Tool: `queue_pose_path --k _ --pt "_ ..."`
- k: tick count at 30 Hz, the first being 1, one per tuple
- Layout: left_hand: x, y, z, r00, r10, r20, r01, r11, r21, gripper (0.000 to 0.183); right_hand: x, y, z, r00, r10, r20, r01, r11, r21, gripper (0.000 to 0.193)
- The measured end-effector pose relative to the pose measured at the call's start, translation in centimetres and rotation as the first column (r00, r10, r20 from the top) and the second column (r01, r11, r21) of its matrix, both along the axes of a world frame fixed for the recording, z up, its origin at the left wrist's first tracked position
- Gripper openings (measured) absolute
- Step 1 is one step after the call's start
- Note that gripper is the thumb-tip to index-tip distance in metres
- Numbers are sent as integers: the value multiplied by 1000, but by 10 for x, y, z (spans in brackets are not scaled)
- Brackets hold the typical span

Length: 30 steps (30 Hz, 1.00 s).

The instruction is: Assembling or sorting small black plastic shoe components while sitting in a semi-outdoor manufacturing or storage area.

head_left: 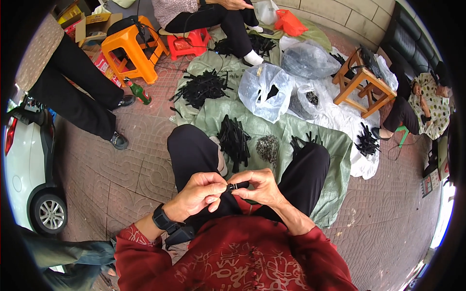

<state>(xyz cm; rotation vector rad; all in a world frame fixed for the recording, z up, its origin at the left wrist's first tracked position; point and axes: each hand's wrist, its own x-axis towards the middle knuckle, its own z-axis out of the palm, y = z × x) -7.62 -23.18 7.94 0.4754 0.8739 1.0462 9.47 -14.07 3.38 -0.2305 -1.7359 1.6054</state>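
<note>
Above my lap, my left hand [203, 191] and my right hand [261, 186] meet, both closed in a pinch. Between them is a short black strap [240, 185] with a small shiny metal buckle [233, 186] on it. My right fingers grip the strap beside the buckle; the fingertips of my left hand pinch its other end, partly hidden. Past my knees, a pile of black straps [234, 140] lies on a green sheet [335, 151]. Next to it is a heap of small metal pieces [267, 149], with more black straps [306, 141] near my right knee.
Farther off are another strap pile [201, 88], clear plastic bags [264, 89], an orange stool [133, 48], a red stool [190, 42] and a wooden stool [364, 82]. A green bottle [139, 92] stands on the paving. Other people sit or stand around; a white car [29, 160] is at left.
</note>
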Motion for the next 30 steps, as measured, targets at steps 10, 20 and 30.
queue_pose_path --k 10,20,30 --pt "-6 1 21 969 -63 -237 88 991 99 12 -4 -1 15 999 -38 -12 39 998 48 23" --pt "-9 6 27 948 -45 -315 99 983 158 16 -5 0 20 984 -178 -30 181 971 159 26" --pt "-6 10 38 914 -94 -395 159 978 136 13 -10 -7 12 963 -242 -121 253 963 92 20"
